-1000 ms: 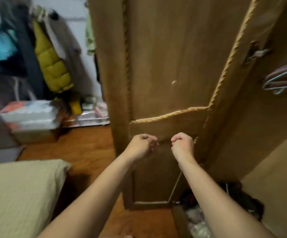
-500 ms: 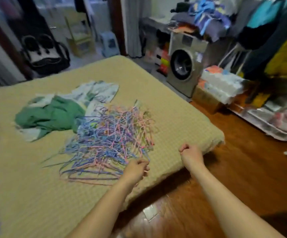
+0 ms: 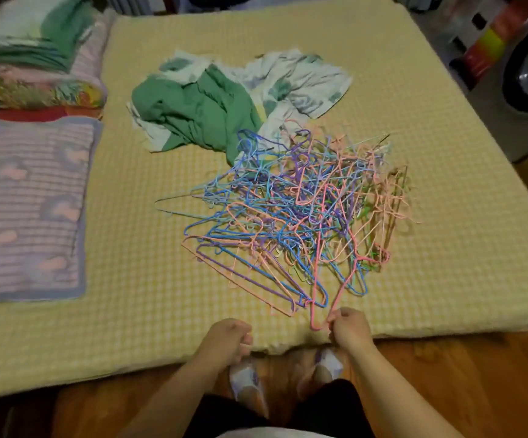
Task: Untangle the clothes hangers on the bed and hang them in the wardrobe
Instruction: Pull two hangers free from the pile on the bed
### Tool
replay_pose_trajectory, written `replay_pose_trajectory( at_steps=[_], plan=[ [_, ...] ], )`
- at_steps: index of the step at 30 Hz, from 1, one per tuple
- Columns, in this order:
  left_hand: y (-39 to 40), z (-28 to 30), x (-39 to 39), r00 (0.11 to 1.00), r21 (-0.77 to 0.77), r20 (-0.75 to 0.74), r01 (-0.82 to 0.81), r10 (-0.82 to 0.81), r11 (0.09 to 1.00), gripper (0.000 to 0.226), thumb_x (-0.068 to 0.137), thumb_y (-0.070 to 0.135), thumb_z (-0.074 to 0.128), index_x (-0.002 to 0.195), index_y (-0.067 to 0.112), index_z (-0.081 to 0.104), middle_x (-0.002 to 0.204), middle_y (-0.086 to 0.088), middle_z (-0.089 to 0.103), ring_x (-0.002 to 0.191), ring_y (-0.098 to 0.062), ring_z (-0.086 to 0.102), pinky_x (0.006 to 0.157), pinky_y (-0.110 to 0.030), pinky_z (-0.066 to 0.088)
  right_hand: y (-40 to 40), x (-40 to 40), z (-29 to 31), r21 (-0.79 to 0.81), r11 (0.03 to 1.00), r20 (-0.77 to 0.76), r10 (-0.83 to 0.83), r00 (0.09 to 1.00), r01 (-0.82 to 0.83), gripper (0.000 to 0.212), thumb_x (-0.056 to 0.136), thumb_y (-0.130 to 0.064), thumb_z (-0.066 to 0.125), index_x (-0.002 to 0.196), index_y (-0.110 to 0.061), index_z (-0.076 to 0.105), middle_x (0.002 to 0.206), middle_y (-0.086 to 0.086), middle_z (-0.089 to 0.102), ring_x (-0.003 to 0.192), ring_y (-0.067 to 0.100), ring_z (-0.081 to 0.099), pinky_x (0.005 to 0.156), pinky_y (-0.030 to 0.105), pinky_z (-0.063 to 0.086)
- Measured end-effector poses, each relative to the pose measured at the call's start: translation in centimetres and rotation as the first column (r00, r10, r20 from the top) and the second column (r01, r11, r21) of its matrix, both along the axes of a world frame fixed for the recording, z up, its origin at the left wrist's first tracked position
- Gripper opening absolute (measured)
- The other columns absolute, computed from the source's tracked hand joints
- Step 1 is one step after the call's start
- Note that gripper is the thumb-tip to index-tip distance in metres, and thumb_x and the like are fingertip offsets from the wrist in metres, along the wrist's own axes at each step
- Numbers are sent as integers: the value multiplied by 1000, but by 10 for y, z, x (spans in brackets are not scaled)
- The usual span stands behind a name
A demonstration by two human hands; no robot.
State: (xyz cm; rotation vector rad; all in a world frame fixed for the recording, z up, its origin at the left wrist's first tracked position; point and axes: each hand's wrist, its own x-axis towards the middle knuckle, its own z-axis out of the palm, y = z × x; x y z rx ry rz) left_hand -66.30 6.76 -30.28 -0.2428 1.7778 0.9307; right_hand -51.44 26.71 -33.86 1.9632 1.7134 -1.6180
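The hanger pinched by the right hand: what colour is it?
Pink. The hanger held by the right hand shows best in the head view.

There are two hands: the left hand (image 3: 228, 338) and the right hand (image 3: 349, 328). One bed (image 3: 446, 248) carries one tangled pile of hangers (image 3: 291, 213); the hangers are too many and too mixed to count. One crumpled heap of cloth (image 3: 212, 105) lies behind it. Two feet in slippers (image 3: 246, 382) stand on the floor.
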Motion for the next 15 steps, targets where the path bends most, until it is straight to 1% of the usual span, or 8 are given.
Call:
replay_pose_trajectory(
  at_steps=[2, 4, 7, 8, 10, 12, 13, 15],
  plan=[
    [7, -28, 0, 998, -47, 50, -44, 47, 998, 21, 98, 3, 50, 80, 3, 61, 71, -16, 56, 42, -14, 52, 40, -19, 38, 12, 5, -25, -46, 996, 57, 79, 995, -76, 32, 84, 0, 49, 62, -13, 68, 57, 3, 62, 62, 26, 56, 62, 30, 41],
    [10, -68, 13, 999, -113, 21, -37, 40, 993, 23, 96, 3, 51, 75, 5, 62, 63, -12, 59, 42, -13, 55, 43, -21, 40, 17, 3, -60, -90, 979, 100, 192, 976, -183, 28, 88, -6, 53, 69, -15, 71, 68, 7, 65, 69, 27, 58, 67, 32, 42],
    [27, -107, 32, 985, -150, 77, -140, 153, 979, 15, 88, 7, 57, 75, 10, 62, 57, -6, 54, 41, -15, 48, 44, -22, 37, 18, -14, -96, -159, 936, 75, 328, 942, -313, 19, 90, -9, 55, 82, -15, 71, 85, 8, 71, 85, 31, 67, 74, 34, 48],
    [25, -139, 42, 979, -147, 85, -174, 187, 974, 5, 77, 16, 64, 74, 11, 63, 59, -8, 54, 43, -17, 48, 48, -24, 35, 17, -22, -107, -162, 909, 75, 399, 914, -384, 16, 90, -11, 55, 88, -15, 71, 92, 7, 72, 91, 30, 67, 77, 33, 49],
    [21, -190, 51, 966, -172, 78, -231, 247, 958, 30, 55, 29, 65, 82, 16, 66, 78, -17, 61, 58, -25, 55, 57, -29, 38, 12, -44, -138, -154, 850, 87, 520, 850, -504, 13, 91, -20, 58, 100, -16, 66, 95, 5, 69, 95, 27, 66, 79, 29, 48],
    [27, -193, 49, 949, -198, 84, -283, 304, 939, 30, 65, 26, 63, 94, 19, 64, 89, -18, 63, 67, -26, 59, 56, -26, 42, 9, -65, -153, -133, 842, 120, 538, 834, -523, 19, 84, -25, 65, 97, -13, 62, 88, 6, 66, 88, 27, 65, 73, 29, 47],
    [36, -179, 44, 935, -210, 99, -316, 341, 925, 24, 73, 19, 60, 97, 15, 63, 83, -15, 62, 61, -22, 57, 53, -23, 40, 5, -72, -163, -133, 845, 144, 534, 833, -518, 22, 81, -26, 67, 96, -12, 60, 88, 9, 67, 86, 28, 65, 73, 31, 48],
    [38, -173, 40, 931, -211, 124, -313, 343, 926, 11, 87, 9, 55, 96, 13, 60, 73, -10, 58, 49, -15, 53, 46, -18, 38, -2, -85, -174, -114, 840, 208, 542, 815, -530, 23, 85, -24, 62, 100, -7, 58, 100, 19, 66, 96, 34, 64, 79, 34, 47]
  ],
)
